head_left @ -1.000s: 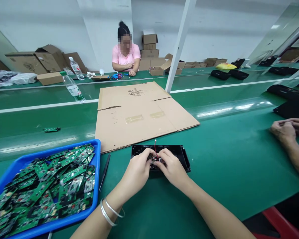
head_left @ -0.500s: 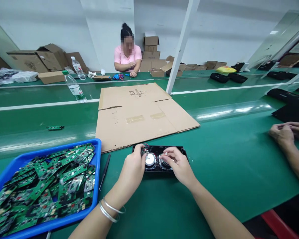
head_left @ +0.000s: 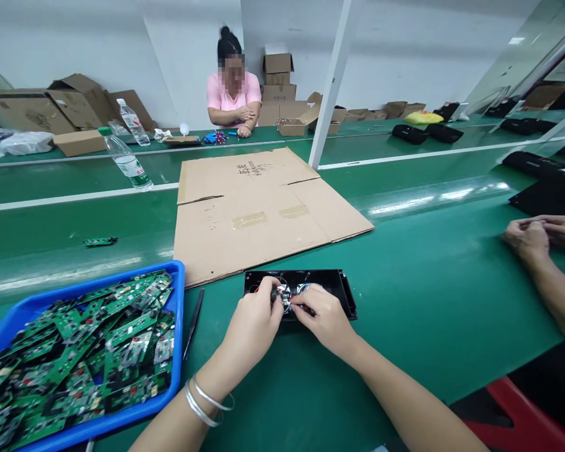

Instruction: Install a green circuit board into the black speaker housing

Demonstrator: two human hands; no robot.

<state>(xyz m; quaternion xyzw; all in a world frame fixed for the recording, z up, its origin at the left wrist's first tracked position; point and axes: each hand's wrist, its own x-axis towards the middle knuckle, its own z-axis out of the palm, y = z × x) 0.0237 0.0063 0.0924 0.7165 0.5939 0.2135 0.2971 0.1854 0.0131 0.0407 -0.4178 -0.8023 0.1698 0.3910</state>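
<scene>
In front of me on the green bench lies a black speaker housing (head_left: 343, 300) with two round silver speaker drivers (head_left: 303, 288), now partly covered by my fingers. Over its left half, my left hand (head_left: 253, 321) grips a small circuit board (head_left: 282, 292) between thumb and fingers. The fingertips of my right hand (head_left: 330, 321) are pinched together at the board's right edge, on what looks like a small white wire connector, largely hidden. Left of the housing, a blue tray (head_left: 181, 314) holds many green circuit boards (head_left: 75, 342).
Black tweezers (head_left: 194, 323) lie beside the tray. A flat cardboard sheet (head_left: 263, 220) lies beyond the housing. One loose board (head_left: 100, 242) and a water bottle (head_left: 128, 163) are farther left. A co-worker's hands (head_left: 539, 238) rest at right; another person (head_left: 234, 94) sits opposite.
My right hand has moved left from the right driver to the board in my left hand. The board is now lifted over the left driver, and the fingertips of both hands meet.
</scene>
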